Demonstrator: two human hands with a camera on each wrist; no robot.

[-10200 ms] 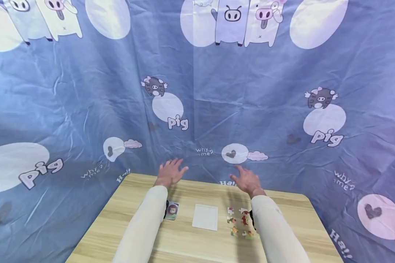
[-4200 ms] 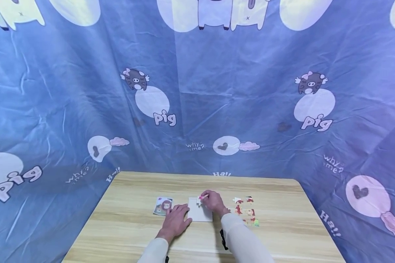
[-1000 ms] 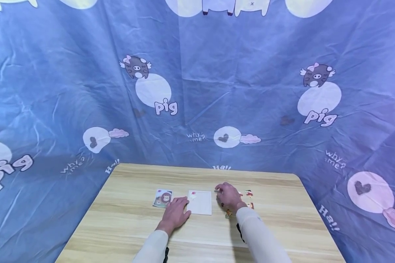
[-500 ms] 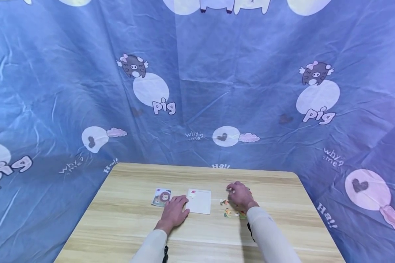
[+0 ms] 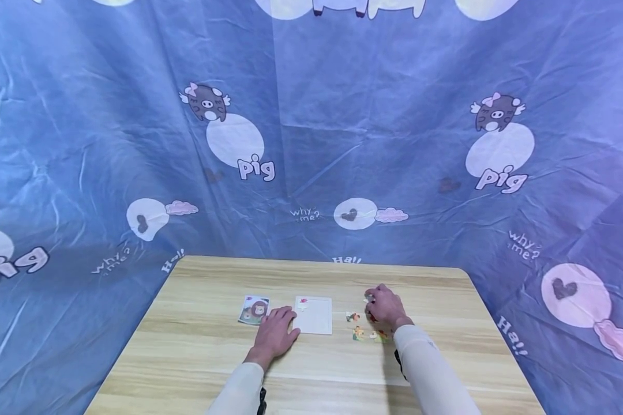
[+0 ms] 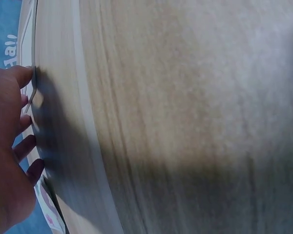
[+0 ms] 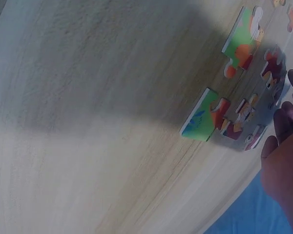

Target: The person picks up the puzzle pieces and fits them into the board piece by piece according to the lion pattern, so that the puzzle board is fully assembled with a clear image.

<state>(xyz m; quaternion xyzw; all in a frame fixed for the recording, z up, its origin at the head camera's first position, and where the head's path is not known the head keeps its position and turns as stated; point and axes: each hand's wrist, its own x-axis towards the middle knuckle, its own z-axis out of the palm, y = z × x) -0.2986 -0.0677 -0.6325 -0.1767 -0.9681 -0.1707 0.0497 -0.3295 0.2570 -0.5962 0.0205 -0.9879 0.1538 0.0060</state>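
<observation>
Wood-grain table (image 5: 197,357) carries everything. Left hand (image 5: 275,335) lies flat with relaxed fingers on the white board's (image 5: 314,316) near-left corner. Right hand (image 5: 386,306) curls over the loose puzzle pieces (image 5: 360,333); whether the grip actually pinches one, cannot tell. Pieces look thin, light, stiff card: likely best pinched at the edges. Lion card (image 5: 254,310) lies just beyond the left fingers.

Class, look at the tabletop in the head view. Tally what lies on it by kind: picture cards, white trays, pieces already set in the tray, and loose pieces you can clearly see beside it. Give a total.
Picture card: 1
White tray: 1
Piece in the tray: 1
Loose pieces in clear view by the right hand: 3; more may be hidden under it
Total: 6
</observation>
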